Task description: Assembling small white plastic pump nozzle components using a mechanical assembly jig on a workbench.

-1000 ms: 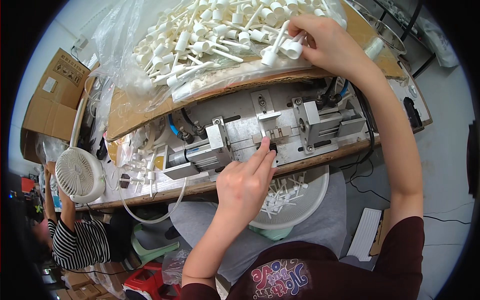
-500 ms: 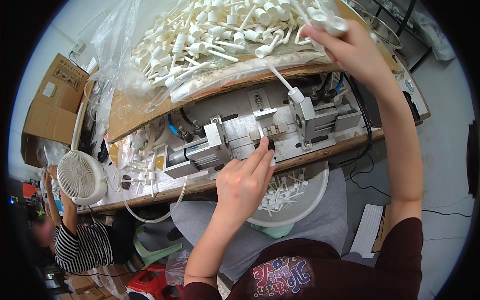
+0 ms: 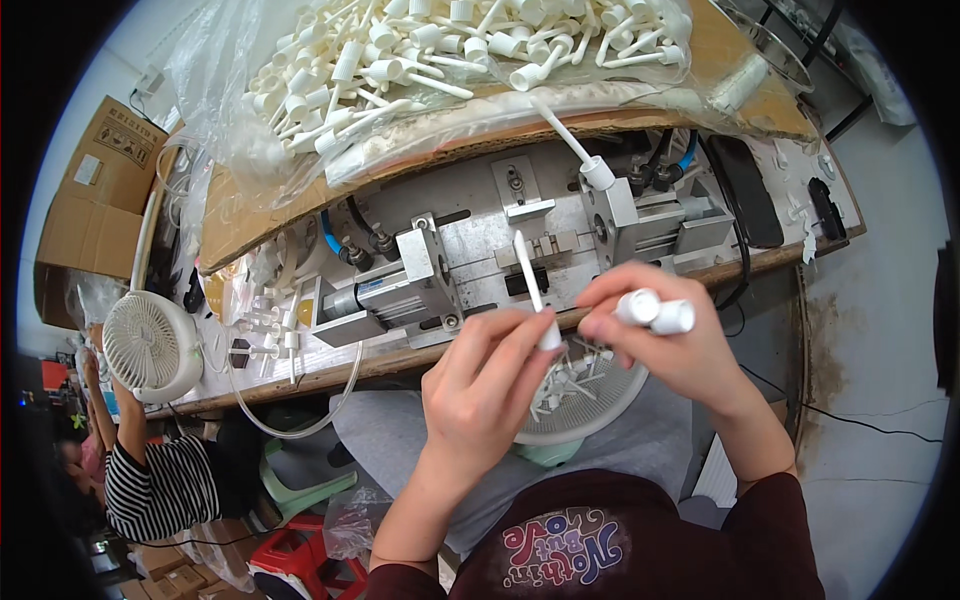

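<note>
Pinching a white plastic capped stick (image 3: pixel 530 273) in your left hand (image 3: pixel 475 385), your right hand (image 3: pixel 675 347) holding two white cylindrical plastic caps (image 3: pixel 637 307), you could drop one through crowding.

Even, whitish, fairly bright light falls on the surface (image 3: pixel 390 362) ahead of the left hand (image 3: pixel 470 390), leaving soft shadows. Pale glints streak the clear plastic bag (image 3: pixel 225 105) beyond it. Slight blur softens the right hand (image 3: pixel 665 340) and its white caps (image 3: pixel 638 307). Far left of both, the co-worker (image 3: pixel 165 490) looks dimmer; fisheye distortion bows straight edges toward a black rim.
</note>
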The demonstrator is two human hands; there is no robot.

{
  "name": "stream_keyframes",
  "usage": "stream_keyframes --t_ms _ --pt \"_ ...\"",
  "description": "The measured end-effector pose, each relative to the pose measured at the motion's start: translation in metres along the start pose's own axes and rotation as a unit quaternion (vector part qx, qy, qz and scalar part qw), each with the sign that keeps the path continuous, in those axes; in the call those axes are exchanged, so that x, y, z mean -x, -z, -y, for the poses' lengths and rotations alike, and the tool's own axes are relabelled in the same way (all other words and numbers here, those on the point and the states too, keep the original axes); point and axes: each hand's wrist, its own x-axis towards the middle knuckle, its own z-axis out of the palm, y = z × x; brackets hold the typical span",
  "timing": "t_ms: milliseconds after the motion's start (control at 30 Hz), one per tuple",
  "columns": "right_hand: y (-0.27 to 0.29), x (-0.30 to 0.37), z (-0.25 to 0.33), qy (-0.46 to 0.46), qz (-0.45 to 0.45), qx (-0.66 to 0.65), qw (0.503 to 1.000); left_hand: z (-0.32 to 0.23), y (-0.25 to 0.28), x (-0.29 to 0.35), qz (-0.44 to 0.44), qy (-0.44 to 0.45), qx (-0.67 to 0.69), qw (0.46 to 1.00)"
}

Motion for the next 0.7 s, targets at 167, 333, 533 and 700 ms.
stream_keyframes --t_ms 167,333,533,700 --pt "-0.002 0.006 -0.007 0.081 -0.072 -0.072 0.991 0.011 -0.013 -0.004 0.045 -0.028 -0.181 0.982" --pt "0.002 0.009 -0.010 0.265 -0.089 0.145 0.949 0.013 -0.009 -0.015 0.073 -0.030 -0.196 0.977" --pt "0.000 0.002 -0.028 0.391 -0.127 0.321 0.853 0.009 -0.008 -0.012 0.078 0.014 -0.152 0.985" --pt "-0.009 -0.005 -0.036 0.409 -0.086 0.332 0.845 -0.018 0.005 -0.005 0.062 0.060 0.210 0.974"
